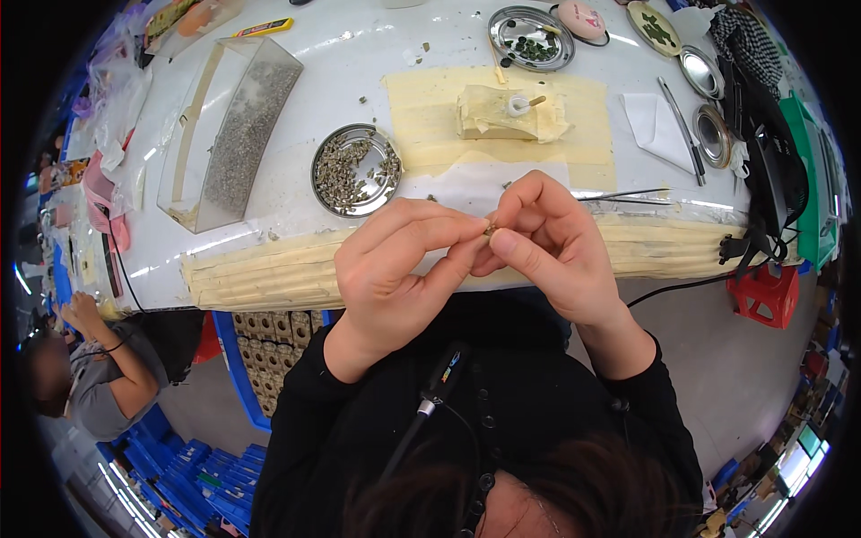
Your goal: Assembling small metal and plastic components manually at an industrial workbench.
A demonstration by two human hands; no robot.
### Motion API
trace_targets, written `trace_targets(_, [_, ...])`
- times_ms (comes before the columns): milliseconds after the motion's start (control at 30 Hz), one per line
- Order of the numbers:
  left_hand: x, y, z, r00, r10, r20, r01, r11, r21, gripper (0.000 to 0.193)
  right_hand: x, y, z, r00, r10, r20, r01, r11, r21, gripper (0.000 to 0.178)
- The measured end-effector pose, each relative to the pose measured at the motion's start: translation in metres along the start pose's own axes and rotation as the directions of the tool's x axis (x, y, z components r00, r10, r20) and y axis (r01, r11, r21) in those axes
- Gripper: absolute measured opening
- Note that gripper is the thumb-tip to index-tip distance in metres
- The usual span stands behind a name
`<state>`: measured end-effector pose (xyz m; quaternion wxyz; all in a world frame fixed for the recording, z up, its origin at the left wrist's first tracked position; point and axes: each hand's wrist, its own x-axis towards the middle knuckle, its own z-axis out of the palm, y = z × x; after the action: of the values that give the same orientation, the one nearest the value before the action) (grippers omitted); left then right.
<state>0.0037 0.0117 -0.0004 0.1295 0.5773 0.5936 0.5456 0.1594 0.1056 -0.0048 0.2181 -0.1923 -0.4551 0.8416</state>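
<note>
Left grip [399, 269] and right grip [560, 255] both pinch a tiny brownish piece [491, 229] lying between them.

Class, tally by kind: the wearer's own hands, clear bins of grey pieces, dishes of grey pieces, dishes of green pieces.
Left hand and right hand: 2
Clear bin: 1
Grey-piece dish: 1
Green-piece dishes: 2
Total: 6
</note>
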Motion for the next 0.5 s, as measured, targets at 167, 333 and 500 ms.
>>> trace_targets(167, [0.0001,0.002,0.002,0.999,0.046,-0.027,-0.043,0.995,0.089,0.019,0.0002,0.0031,0.0002,0.997,-0.076,0.003,0.076,0.994,-0.077,0.01])
trace_targets(333, [0.0006,0.0022,0.0001,1.0,0.018,-0.013,-0.017,0.998,0.064,0.019,0.0021,-0.0006,-0.001,0.999,0.036,0.0,-0.036,0.999,0.0,0.012])
trace_targets(500, [0.0008,0.0013,-0.0009,1.0,0.004,-0.009,-0.004,1.0,0.005,0.019,0.0041,-0.0041,-0.0007,0.994,0.109,0.004,-0.109,0.994,-0.003,0.018])
